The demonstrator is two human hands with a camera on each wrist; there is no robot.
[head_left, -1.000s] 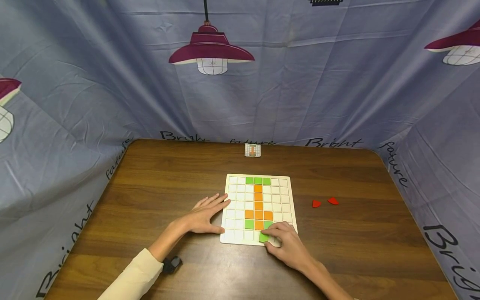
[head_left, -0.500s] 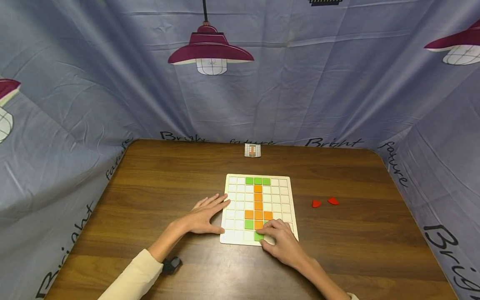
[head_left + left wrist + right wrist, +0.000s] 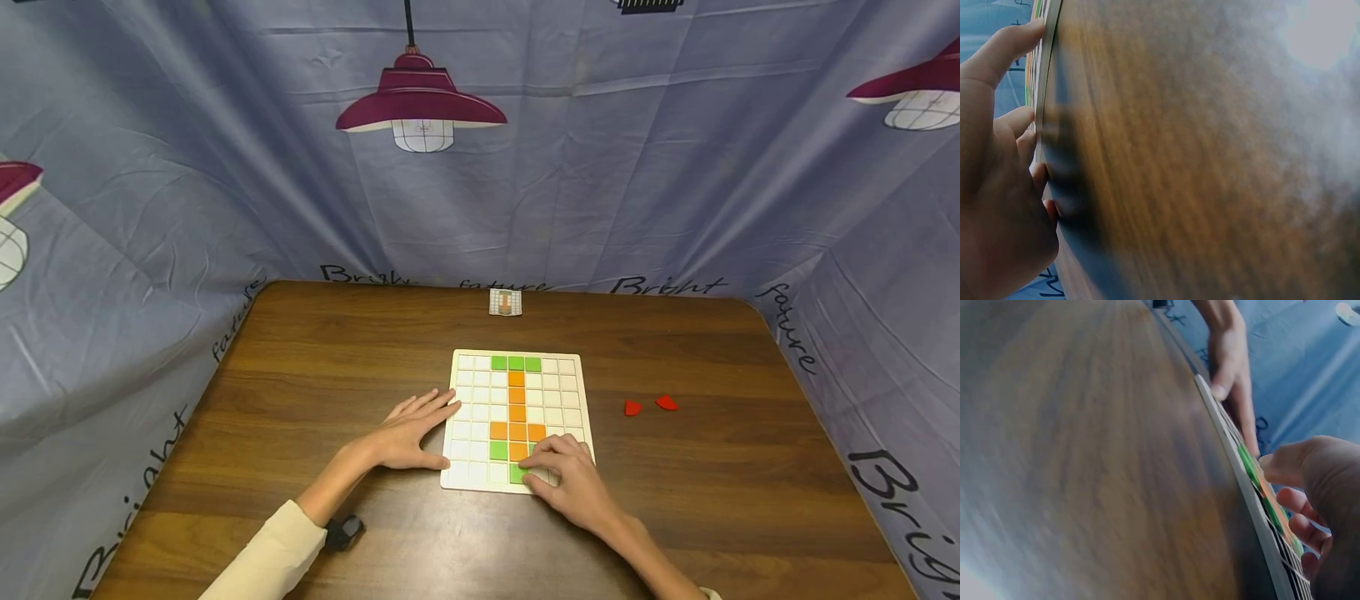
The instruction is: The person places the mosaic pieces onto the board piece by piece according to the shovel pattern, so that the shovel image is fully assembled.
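Observation:
A white square grid board (image 3: 468, 472) lies on the table, with green tiles (image 3: 516, 363) along its far edge and a column of orange tiles (image 3: 517, 412) down the middle. My left hand (image 3: 408, 435) is spread flat at the board's left side, fingertips and thumb on its edge. Over the near right part of the board is my right hand (image 3: 572, 487), its thumb and fingertips right at the edge of a green tile (image 3: 517, 473) in the nearest row. In the right wrist view a gap shows between its thumb and fingers. This hand partly covers another green tile.
Two small red pieces (image 3: 633, 407) lie on the wooden table (image 3: 697, 500) to the right of the board. A small card (image 3: 505, 302) with a printed grid pattern lies at the far edge. Behind it hangs a blue-grey curtain (image 3: 585, 183) with printed lamps.
My right hand has brought the green tile left into the nearest row's middle square, then drawn slightly right off it. My left hand stays where it was.

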